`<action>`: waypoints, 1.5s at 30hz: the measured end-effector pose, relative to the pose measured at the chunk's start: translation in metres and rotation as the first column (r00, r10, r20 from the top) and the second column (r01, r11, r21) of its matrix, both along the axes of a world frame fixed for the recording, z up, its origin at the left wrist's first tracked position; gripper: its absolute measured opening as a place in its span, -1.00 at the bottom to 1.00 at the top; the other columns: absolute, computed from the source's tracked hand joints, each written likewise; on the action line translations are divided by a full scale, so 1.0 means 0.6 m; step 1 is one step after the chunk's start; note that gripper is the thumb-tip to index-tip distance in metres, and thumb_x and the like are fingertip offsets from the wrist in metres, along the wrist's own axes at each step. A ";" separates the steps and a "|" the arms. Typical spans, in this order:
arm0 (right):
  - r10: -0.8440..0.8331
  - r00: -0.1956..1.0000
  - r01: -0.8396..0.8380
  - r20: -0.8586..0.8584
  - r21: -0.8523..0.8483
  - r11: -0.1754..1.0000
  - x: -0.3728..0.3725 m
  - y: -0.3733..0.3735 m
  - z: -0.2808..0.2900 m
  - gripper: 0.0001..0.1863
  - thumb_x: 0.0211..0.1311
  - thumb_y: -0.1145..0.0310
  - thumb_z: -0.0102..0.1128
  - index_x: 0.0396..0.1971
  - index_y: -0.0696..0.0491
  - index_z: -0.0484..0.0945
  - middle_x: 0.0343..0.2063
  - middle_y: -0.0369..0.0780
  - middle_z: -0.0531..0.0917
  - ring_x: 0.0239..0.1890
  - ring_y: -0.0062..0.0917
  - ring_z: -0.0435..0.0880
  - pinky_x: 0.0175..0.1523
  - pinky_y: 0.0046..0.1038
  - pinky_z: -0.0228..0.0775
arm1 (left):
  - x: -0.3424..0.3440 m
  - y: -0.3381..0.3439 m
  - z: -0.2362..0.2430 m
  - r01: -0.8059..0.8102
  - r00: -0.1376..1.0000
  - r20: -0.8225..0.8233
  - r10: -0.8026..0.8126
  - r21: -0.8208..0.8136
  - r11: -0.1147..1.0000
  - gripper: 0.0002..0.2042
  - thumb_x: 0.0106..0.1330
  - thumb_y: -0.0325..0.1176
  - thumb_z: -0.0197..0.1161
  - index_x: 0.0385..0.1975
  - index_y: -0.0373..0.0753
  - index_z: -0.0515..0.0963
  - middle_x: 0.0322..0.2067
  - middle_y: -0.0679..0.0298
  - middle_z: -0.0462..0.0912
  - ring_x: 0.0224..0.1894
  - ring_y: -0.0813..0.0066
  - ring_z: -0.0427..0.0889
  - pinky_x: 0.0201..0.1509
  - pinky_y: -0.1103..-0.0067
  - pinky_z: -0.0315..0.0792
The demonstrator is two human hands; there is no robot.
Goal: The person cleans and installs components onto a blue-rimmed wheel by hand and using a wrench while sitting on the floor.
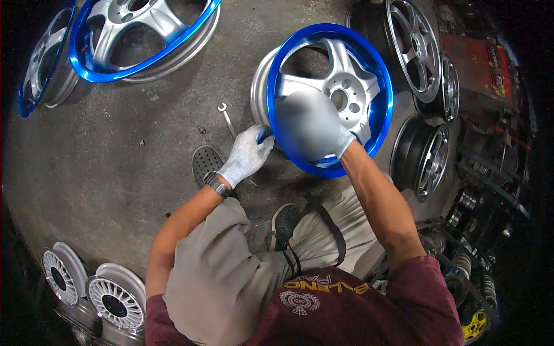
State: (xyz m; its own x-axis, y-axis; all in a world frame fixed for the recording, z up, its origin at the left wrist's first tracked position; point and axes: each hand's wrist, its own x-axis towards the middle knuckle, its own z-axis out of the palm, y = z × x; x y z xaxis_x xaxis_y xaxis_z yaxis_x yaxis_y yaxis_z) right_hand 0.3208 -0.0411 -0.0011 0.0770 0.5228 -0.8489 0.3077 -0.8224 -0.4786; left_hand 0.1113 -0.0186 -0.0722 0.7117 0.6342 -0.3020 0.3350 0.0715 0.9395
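Note:
A silver alloy wheel rim (334,63) with a glossy blue lip stands tilted on the floor in front of me. My left hand (249,153), in a pale glove with a dark blue patch at the thumb, is closed at the lip's lower left edge. Over the lower left spokes, my right hand (314,130) reaches inside the blue lip. A blurred patch covers its fingers, so whatever they hold is hidden; a pale glove cuff shows at the wrist. Just beyond my left hand, an open-ended wrench (227,118) lies on the floor.
Another blue-lipped wheel (164,26) lies at the upper left, with one more (43,63) beside it. Several dark and silver wheels (424,155) stand along the right. Two silver multi-spoke wheels (118,300) rest at the lower left. Coil springs (464,262) crowd the lower right.

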 end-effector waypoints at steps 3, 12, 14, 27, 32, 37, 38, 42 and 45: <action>0.038 0.999 -0.038 -0.004 0.013 0.999 0.004 0.001 0.003 -0.75 0.25 0.47 0.14 -0.16 0.28 0.67 -0.47 -0.20 0.71 -0.51 -0.63 0.64 -0.35 -0.56 0.54 | 0.001 0.002 0.006 -0.011 1.000 -0.001 0.011 -0.007 1.000 -0.83 0.33 -0.36 0.19 -0.26 -0.34 0.59 -0.30 -0.11 0.62 -0.16 -0.13 0.63 -0.08 0.18 0.47; 0.300 0.935 -0.314 0.189 0.045 0.948 0.011 0.005 -0.007 -0.70 0.34 0.30 0.14 -0.23 0.26 0.68 -0.50 -0.21 0.70 -0.52 -0.59 0.64 -0.36 -0.47 0.50 | 0.002 0.001 0.002 -0.004 1.000 0.009 0.004 0.021 1.000 -0.83 0.34 -0.36 0.19 -0.26 -0.35 0.58 -0.31 -0.12 0.61 -0.17 -0.14 0.62 -0.08 0.19 0.48; 0.269 0.951 -0.273 0.155 0.005 0.962 0.010 0.005 -0.006 -0.68 0.34 0.27 0.13 -0.23 0.25 0.68 -0.51 -0.19 0.70 -0.50 -0.58 0.64 -0.32 -0.44 0.51 | 0.000 -0.001 0.000 -0.008 1.000 0.014 0.007 0.046 0.999 -0.83 0.34 -0.36 0.19 -0.25 -0.35 0.58 -0.30 -0.12 0.61 -0.17 -0.14 0.62 -0.08 0.19 0.48; 0.493 0.830 -0.556 0.261 0.302 0.775 0.024 -0.001 -0.015 -0.65 0.32 0.20 0.16 -0.22 0.21 0.69 -0.38 -0.04 0.73 -0.33 -0.38 0.71 -0.14 -0.38 0.50 | -0.001 0.001 0.001 -0.027 0.998 0.049 0.027 -0.013 1.000 -0.82 0.33 -0.38 0.20 -0.20 -0.37 0.56 -0.28 -0.14 0.62 -0.14 -0.17 0.62 -0.07 0.17 0.47; 0.266 0.955 -0.270 0.127 0.010 0.963 0.006 0.011 -0.003 -0.63 0.31 0.15 0.18 -0.21 0.19 0.70 -0.32 0.01 0.74 -0.29 -0.28 0.71 -0.10 -0.35 0.50 | 0.001 0.001 0.002 0.001 1.000 0.017 -0.001 -0.032 0.999 -0.82 0.33 -0.39 0.20 -0.19 -0.36 0.56 -0.30 -0.12 0.61 -0.17 -0.15 0.62 -0.09 0.18 0.47; 0.293 0.951 -0.294 0.096 -0.007 0.956 0.013 0.008 -0.015 -0.66 0.31 0.18 0.16 -0.19 0.16 0.70 -0.28 -0.03 0.73 -0.25 -0.27 0.72 -0.07 -0.34 0.50 | 0.001 0.000 0.002 -0.032 0.999 0.034 0.033 -0.026 0.999 -0.84 0.34 -0.39 0.19 -0.23 -0.36 0.57 -0.33 -0.11 0.61 -0.19 -0.14 0.62 -0.11 0.20 0.47; 0.333 0.935 -0.335 0.122 -0.001 0.942 0.015 0.006 -0.018 -0.67 0.31 0.19 0.16 -0.18 0.15 0.71 -0.27 -0.05 0.73 -0.25 -0.27 0.72 -0.07 -0.33 0.50 | 0.002 0.000 0.003 -0.032 0.999 0.035 0.033 -0.026 0.999 -0.84 0.34 -0.39 0.19 -0.23 -0.36 0.57 -0.33 -0.11 0.61 -0.19 -0.14 0.62 -0.11 0.20 0.47; 0.602 0.745 -0.665 0.287 0.244 0.706 0.039 -0.008 -0.042 -0.66 0.30 0.19 0.17 -0.13 0.12 0.70 -0.26 -0.07 0.74 -0.24 -0.26 0.71 -0.06 -0.35 0.51 | 0.003 0.001 0.008 -0.016 1.000 -0.010 0.015 -0.046 0.999 -0.84 0.33 -0.38 0.20 -0.25 -0.36 0.58 -0.34 -0.11 0.61 -0.19 -0.13 0.62 -0.11 0.19 0.47; 0.491 0.823 -0.551 0.286 0.188 0.813 0.032 -0.007 -0.033 -0.70 0.25 0.28 0.21 -0.11 0.10 0.70 -0.22 -0.07 0.75 -0.20 -0.26 0.72 -0.04 -0.37 0.53 | 0.000 0.000 0.004 -0.021 1.000 0.002 0.021 -0.045 0.999 -0.84 0.33 -0.38 0.20 -0.26 -0.36 0.59 -0.32 -0.10 0.62 -0.18 -0.12 0.63 -0.10 0.19 0.47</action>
State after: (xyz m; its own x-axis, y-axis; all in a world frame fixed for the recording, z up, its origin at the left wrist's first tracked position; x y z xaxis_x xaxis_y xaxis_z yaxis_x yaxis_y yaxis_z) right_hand 0.3401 -0.0452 -0.0206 -0.1056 0.7280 -0.6774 0.7730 -0.3685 -0.5165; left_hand 0.1116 -0.0187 -0.0698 0.6990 0.6352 -0.3285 0.3305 0.1204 0.9361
